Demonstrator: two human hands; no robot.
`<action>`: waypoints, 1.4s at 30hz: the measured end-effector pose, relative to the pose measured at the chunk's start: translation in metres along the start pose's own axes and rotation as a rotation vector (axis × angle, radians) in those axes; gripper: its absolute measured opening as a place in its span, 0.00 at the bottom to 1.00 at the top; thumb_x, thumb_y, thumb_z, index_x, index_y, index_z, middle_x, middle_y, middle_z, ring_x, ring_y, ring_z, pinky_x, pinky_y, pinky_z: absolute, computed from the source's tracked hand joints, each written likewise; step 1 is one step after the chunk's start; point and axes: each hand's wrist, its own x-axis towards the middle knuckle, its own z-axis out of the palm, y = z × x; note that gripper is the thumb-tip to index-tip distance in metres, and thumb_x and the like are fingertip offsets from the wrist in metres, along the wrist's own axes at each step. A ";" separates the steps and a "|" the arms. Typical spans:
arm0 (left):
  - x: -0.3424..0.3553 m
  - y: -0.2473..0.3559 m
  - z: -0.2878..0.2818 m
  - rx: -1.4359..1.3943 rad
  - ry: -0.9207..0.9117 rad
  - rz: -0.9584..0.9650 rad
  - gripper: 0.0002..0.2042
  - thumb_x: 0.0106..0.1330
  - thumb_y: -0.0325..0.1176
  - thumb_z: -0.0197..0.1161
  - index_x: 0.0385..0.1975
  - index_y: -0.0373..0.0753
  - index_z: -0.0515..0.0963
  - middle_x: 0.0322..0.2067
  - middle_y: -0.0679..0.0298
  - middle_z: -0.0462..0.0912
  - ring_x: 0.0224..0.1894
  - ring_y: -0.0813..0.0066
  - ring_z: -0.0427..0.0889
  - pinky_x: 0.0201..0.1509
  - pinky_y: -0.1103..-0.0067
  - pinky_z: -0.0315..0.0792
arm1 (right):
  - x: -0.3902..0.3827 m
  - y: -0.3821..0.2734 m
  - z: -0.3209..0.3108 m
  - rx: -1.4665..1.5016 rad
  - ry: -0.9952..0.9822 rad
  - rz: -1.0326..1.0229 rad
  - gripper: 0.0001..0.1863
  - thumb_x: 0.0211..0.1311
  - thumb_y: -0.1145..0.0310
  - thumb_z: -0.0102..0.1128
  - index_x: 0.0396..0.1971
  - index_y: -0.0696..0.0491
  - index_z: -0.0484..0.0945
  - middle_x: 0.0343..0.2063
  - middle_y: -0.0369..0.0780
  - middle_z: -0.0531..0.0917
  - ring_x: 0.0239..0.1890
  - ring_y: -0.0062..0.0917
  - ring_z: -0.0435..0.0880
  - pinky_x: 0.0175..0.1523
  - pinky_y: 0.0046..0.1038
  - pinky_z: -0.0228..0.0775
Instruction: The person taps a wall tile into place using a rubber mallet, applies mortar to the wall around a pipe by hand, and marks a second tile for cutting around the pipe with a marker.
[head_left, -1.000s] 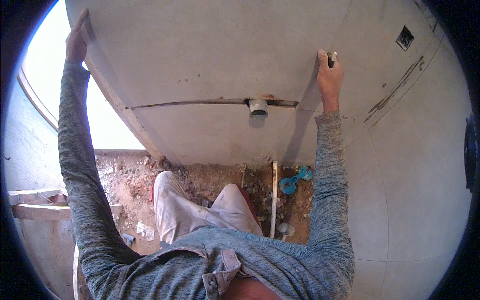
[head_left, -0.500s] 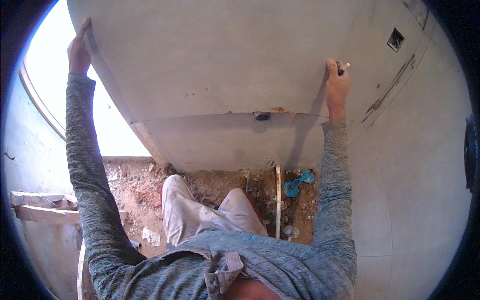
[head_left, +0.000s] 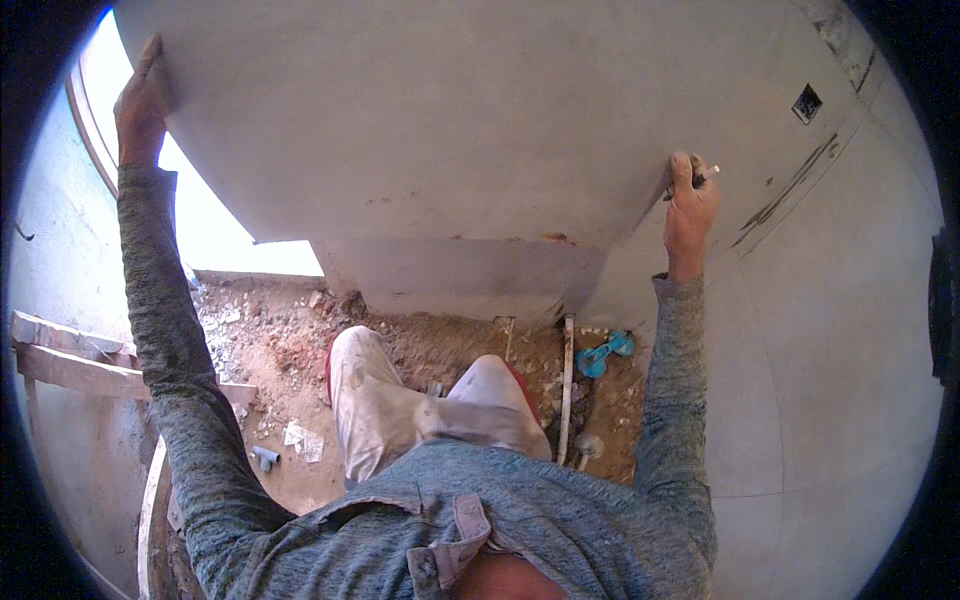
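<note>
A large pale grey tile [head_left: 420,130] is held up flat in front of a grey wall [head_left: 830,330]. My left hand [head_left: 138,105] grips the tile's upper left edge. My right hand [head_left: 690,205] holds the tile's right edge, with a small dark pen-like tool [head_left: 705,178] pinched in its fingers. The tile hides the wall behind it. Below it a strip of bare grey wall [head_left: 450,285] shows.
The floor below is red-brown dirt and rubble [head_left: 280,340]. Thin white pipes [head_left: 566,380] stand by the wall, next to a blue fitting [head_left: 603,353]. Wooden planks [head_left: 70,360] lie at the left, and a bright opening [head_left: 215,225] is behind the tile's left side.
The tile has come down and nearer to me, and it now covers the pipe stub and the dark line seen on the wall a second ago. Both hands kept their grip.
</note>
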 end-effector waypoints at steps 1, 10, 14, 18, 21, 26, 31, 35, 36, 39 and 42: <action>0.005 -0.023 -0.022 0.252 -0.007 0.143 0.23 0.71 0.25 0.48 0.66 0.44 0.62 0.55 0.53 0.77 0.51 0.65 0.81 0.55 0.73 0.77 | -0.002 -0.006 0.014 -0.039 0.003 0.005 0.17 0.65 0.55 0.60 0.30 0.55 0.76 0.23 0.27 0.69 0.25 0.11 0.63 0.28 0.18 0.54; 0.018 -0.026 -0.042 -0.220 -0.053 -0.044 0.25 0.73 0.37 0.50 0.66 0.33 0.59 0.64 0.51 0.65 0.62 0.60 0.70 0.65 0.66 0.67 | 0.035 -0.014 0.021 0.097 0.011 -0.120 0.17 0.64 0.57 0.63 0.35 0.59 0.78 0.25 0.28 0.72 0.26 0.11 0.66 0.29 0.17 0.57; 0.041 0.004 -0.035 0.240 0.067 0.191 0.28 0.71 0.42 0.54 0.64 0.30 0.62 0.60 0.53 0.71 0.59 0.64 0.72 0.63 0.69 0.68 | 0.057 -0.010 0.005 0.180 -0.010 -0.089 0.16 0.64 0.57 0.63 0.34 0.57 0.79 0.24 0.26 0.71 0.25 0.09 0.64 0.28 0.16 0.56; 0.035 0.085 -0.003 -0.587 0.128 -0.415 0.28 0.70 0.46 0.56 0.62 0.30 0.66 0.55 0.55 0.75 0.54 0.68 0.75 0.59 0.75 0.69 | 0.065 0.010 -0.017 0.159 -0.022 -0.102 0.14 0.64 0.57 0.63 0.35 0.54 0.79 0.23 0.25 0.70 0.24 0.08 0.62 0.27 0.15 0.54; 0.036 0.090 0.004 -0.499 0.180 -0.348 0.28 0.70 0.48 0.56 0.60 0.30 0.69 0.51 0.57 0.77 0.51 0.70 0.76 0.58 0.76 0.68 | 0.062 0.017 -0.023 0.128 0.018 -0.100 0.14 0.64 0.56 0.63 0.34 0.54 0.78 0.22 0.24 0.69 0.22 0.07 0.61 0.25 0.15 0.53; 0.032 0.122 0.018 -0.547 0.190 -0.328 0.24 0.68 0.43 0.59 0.57 0.33 0.72 0.58 0.52 0.73 0.60 0.61 0.73 0.66 0.68 0.65 | 0.060 0.023 -0.034 0.100 0.085 -0.080 0.16 0.63 0.54 0.64 0.31 0.53 0.77 0.20 0.23 0.67 0.21 0.07 0.60 0.24 0.15 0.52; 0.029 0.133 0.026 -0.570 0.159 -0.363 0.22 0.70 0.41 0.56 0.58 0.35 0.71 0.58 0.52 0.73 0.59 0.61 0.74 0.64 0.71 0.69 | 0.062 0.030 -0.042 0.039 0.045 -0.034 0.18 0.63 0.53 0.63 0.32 0.54 0.78 0.19 0.26 0.68 0.22 0.10 0.63 0.26 0.18 0.55; 0.049 0.077 0.014 -0.455 0.123 -0.238 0.19 0.71 0.42 0.54 0.55 0.37 0.74 0.50 0.56 0.75 0.51 0.67 0.75 0.56 0.74 0.70 | 0.055 0.019 -0.041 0.048 0.053 -0.065 0.17 0.63 0.53 0.63 0.34 0.53 0.78 0.19 0.24 0.66 0.20 0.06 0.61 0.22 0.15 0.51; 0.056 0.076 0.013 -0.544 0.151 -0.349 0.19 0.68 0.43 0.59 0.50 0.36 0.77 0.41 0.61 0.77 0.42 0.72 0.75 0.48 0.77 0.70 | 0.053 0.016 -0.041 0.057 0.048 -0.050 0.17 0.63 0.53 0.63 0.34 0.53 0.78 0.18 0.24 0.66 0.20 0.06 0.61 0.22 0.15 0.51; 0.055 0.075 0.012 -0.475 0.085 -0.298 0.19 0.71 0.42 0.52 0.55 0.39 0.74 0.50 0.57 0.74 0.50 0.69 0.75 0.56 0.74 0.70 | 0.050 0.015 -0.045 0.069 0.046 -0.033 0.17 0.63 0.52 0.63 0.33 0.53 0.78 0.18 0.23 0.66 0.20 0.06 0.60 0.22 0.15 0.51; 0.033 0.117 0.020 -0.496 0.086 -0.275 0.20 0.74 0.41 0.47 0.60 0.40 0.71 0.59 0.52 0.72 0.59 0.63 0.74 0.64 0.71 0.70 | 0.055 0.025 -0.046 0.049 0.067 -0.068 0.18 0.63 0.52 0.63 0.31 0.53 0.79 0.18 0.23 0.66 0.20 0.07 0.60 0.23 0.15 0.51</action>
